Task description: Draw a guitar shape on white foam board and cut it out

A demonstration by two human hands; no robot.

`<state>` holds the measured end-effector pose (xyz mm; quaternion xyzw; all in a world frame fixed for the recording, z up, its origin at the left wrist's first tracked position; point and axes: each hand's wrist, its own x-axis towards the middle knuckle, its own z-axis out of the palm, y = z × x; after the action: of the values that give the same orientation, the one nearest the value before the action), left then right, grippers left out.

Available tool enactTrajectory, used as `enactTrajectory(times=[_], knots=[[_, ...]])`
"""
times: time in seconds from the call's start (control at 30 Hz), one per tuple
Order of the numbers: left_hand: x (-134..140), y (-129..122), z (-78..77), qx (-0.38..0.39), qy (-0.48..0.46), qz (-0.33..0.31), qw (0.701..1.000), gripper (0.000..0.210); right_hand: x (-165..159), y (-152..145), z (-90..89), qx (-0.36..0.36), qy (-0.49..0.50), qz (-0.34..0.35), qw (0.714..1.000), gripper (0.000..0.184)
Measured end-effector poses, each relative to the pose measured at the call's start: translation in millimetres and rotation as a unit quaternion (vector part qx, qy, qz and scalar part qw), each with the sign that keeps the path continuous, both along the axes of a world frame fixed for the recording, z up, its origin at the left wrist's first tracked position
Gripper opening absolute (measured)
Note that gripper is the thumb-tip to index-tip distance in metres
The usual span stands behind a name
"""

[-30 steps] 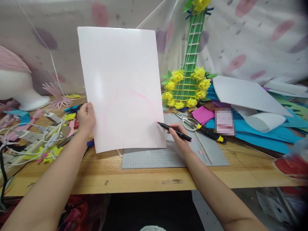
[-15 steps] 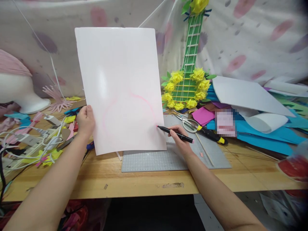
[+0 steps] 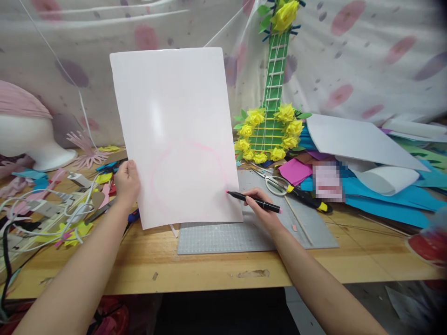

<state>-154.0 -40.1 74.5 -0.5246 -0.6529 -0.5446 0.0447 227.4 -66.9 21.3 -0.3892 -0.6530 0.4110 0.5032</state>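
Note:
My left hand [image 3: 127,184] grips the lower left edge of a large white board [image 3: 174,111], holding it upright above the table. Faint pink curved lines, shaped like a rounded outline open at the top, show on the board's lower half. In my right hand [image 3: 263,209] is a black marker [image 3: 256,201] with a pink tip. That tip is at the board's lower right, by the end of the pink curve. Beneath lies a grey cutting mat [image 3: 216,237]. A green guitar-shaped craft [image 3: 275,88] with yellow paper flowers stands behind, to the right of the board.
Scissors [image 3: 274,184], a black-and-yellow tool [image 3: 310,197] and a thin stick [image 3: 298,221] lie on or by the mat. Blue paper [image 3: 387,204] and a white foam sheet [image 3: 359,139] are piled right. A power strip with white cables [image 3: 45,209] and a foam head [image 3: 35,135] stand left.
The marker tip has moved slightly down along the board's right side. The whole view has shifted a little, so the board and table appear lower. Both hands keep their hold.

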Motion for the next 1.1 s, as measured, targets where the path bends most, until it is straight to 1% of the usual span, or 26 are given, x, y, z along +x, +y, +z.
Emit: enactTrajectory(times=[0.13,0.2,0.27,0.33,0.43,0.5,0.57,0.63,0.7,0.87,0.93,1.1], knots=[[2,1,1.8,0.002,0.011,0.006,1.000,0.032,-3,1,1.2,0.024,-0.022,-0.021,0.999,0.018],[2,1,2.0,0.002,0.018,0.009,1.000,0.032,-3,1,-0.3,0.026,-0.036,-0.034,0.998,0.018],[1,1,2.1,0.002,0.025,0.010,1.000,0.031,-2,0,-2.1,0.024,-0.047,-0.031,0.998,0.017],[1,1,2.2,0.004,0.030,0.008,1.000,0.031,-1,-2,-3.1,0.030,-0.049,-0.003,0.998,0.015],[2,0,2.5,0.004,0.030,0.008,1.000,0.030,-2,-6,-2.3,0.051,-0.062,0.059,0.995,0.015],[2,0,2.4,0.005,0.029,0.007,1.000,0.030,-3,-9,-1.1,0.058,-0.070,0.074,0.993,0.015],[1,0,2.3,0.007,0.030,0.004,1.000,0.031,-5,-10,-0.1,0.052,-0.068,0.050,0.995,0.012],[2,-1,2.4,0.007,0.032,0.006,0.999,0.032,-5,-9,0.4,0.044,-0.065,0.002,0.997,0.013],[2,-1,2.8,0.007,0.031,0.008,0.999,0.032,-5,-8,0.3,0.048,-0.063,-0.031,0.996,0.014],[4,-1,4.2,0.004,0.023,0.009,1.000,0.033,-3,-8,-2.4,0.078,-0.063,-0.061,0.993,0.012],[5,-1,4.3,0.004,0.024,0.009,1.000,0.032,-4,-9,-4.1,0.086,-0.069,-0.050,0.993,0.012],[4,-2,4.9,0.003,0.030,0.015,0.999,0.032,-9,-13,-5.0,0.077,-0.087,0.055,0.992,0.016]])
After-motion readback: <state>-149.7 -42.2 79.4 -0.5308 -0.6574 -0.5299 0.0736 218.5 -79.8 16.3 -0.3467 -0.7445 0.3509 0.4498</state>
